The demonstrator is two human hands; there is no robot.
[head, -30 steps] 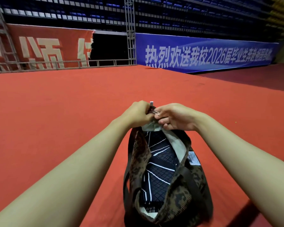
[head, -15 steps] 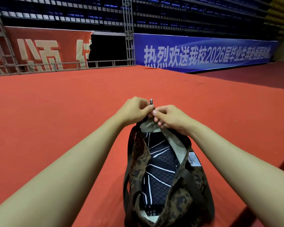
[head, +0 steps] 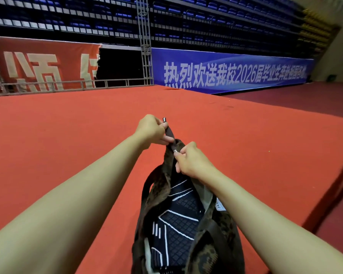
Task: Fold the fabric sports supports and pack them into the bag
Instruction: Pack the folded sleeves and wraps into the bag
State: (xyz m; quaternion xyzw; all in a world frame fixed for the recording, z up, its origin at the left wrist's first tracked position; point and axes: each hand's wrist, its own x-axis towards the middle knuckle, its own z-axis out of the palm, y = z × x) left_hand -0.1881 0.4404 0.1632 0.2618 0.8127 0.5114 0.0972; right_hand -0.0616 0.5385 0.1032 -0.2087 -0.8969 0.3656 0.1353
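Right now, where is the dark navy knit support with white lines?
In the head view, lower centre: inside the open brown patterned bag, below the right hand.

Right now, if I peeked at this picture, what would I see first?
Two bare arms reach to the middle, where the left hand pinches the zip's end tab and the right hand pinches the zip pull of a brown patterned bag. Inside it lie dark supports with white stripes. All around spreads a red floor, with a blue banner behind.
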